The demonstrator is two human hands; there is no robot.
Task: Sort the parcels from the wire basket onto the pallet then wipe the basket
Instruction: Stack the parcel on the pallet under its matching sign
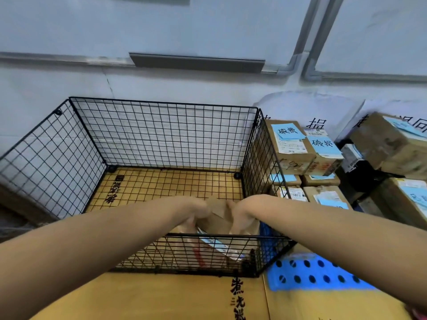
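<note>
The brown cardboard parcel [220,219] stands in the near right corner of the wire basket [161,103]. The left hand [196,212] and right hand [240,217] grip its opposite sides, probably so that it lifts level over the rim. The blue pallet [312,278] lies just beside that corner.

We recorded the black wire-grid basket [161,103] as thin coated metal, matt in finish. The brown cardboard parcel [217,221] inside looked matt and creased. The blue perforated pallet [318,271] appeared smooth plastic. The light-blue paper labels [290,131] looked matt.
</note>
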